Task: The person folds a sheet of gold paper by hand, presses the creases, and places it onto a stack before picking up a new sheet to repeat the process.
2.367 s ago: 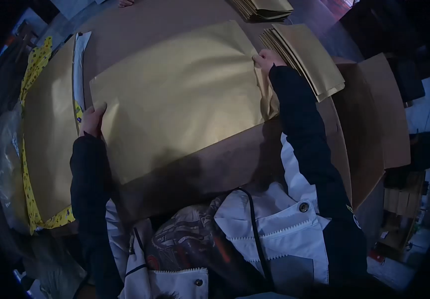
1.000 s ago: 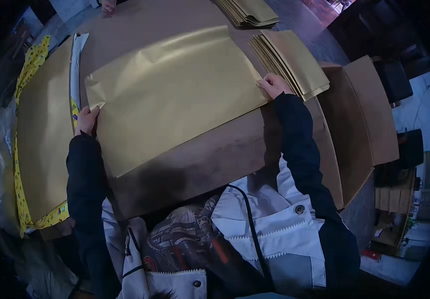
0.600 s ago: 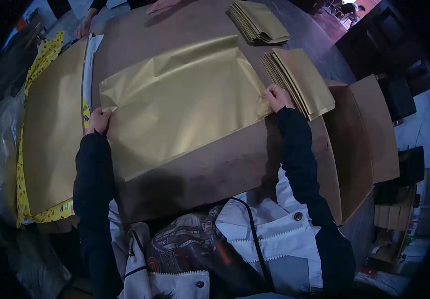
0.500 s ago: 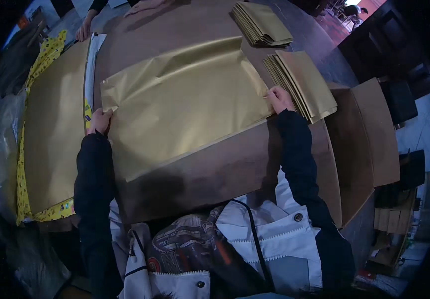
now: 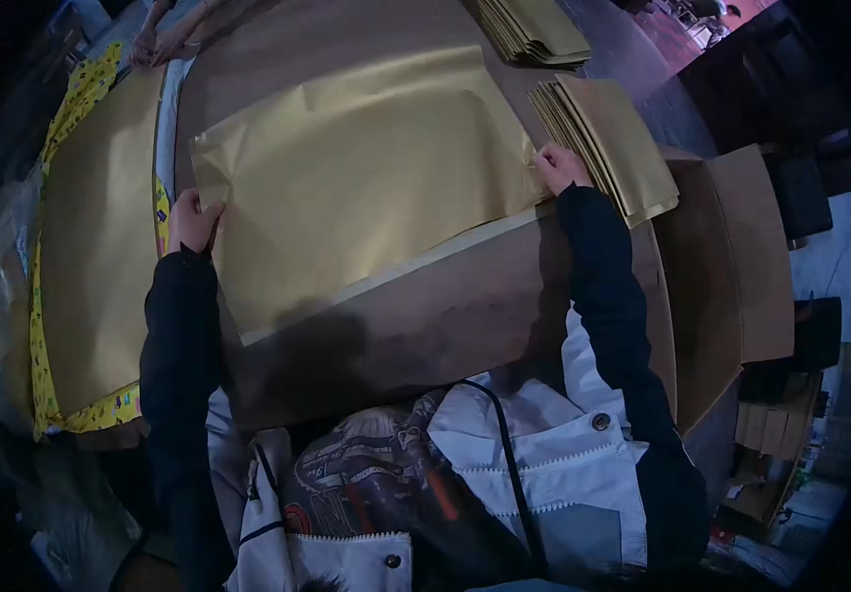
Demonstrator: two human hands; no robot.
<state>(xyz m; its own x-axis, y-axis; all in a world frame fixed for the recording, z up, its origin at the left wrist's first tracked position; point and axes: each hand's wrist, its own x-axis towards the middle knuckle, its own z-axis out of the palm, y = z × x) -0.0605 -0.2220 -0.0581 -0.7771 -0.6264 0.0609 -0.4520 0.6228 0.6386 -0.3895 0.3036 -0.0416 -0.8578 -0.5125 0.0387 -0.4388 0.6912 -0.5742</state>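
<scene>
A large gold paper sheet [image 5: 356, 187] lies across the brown tabletop [image 5: 425, 326] in front of me, its lower edge showing a pale strip. My left hand [image 5: 192, 222] is closed at the sheet's left edge, thumb against the paper. At the right edge my right hand [image 5: 561, 168] pinches the sheet, and small creases run from the grip. Just beyond that hand is a folded stack of gold paper [image 5: 613, 143]. Left of my left hand lies a big stack of flat sheets [image 5: 105, 237] on yellow patterned wrapping [image 5: 80, 109].
Another folded gold stack [image 5: 534, 30] sits farther back. An open cardboard box [image 5: 707, 276] stands at the table's right side. Another person's hands [image 5: 164, 44] are at the far end of the flat sheets. Clear plastic [image 5: 1, 286] hangs at the far left.
The sheet's far edge and left corner look smoother, with fewer wrinkles. Both my hands sit slightly higher in view. The other person's hands have come together above the flat sheets.
</scene>
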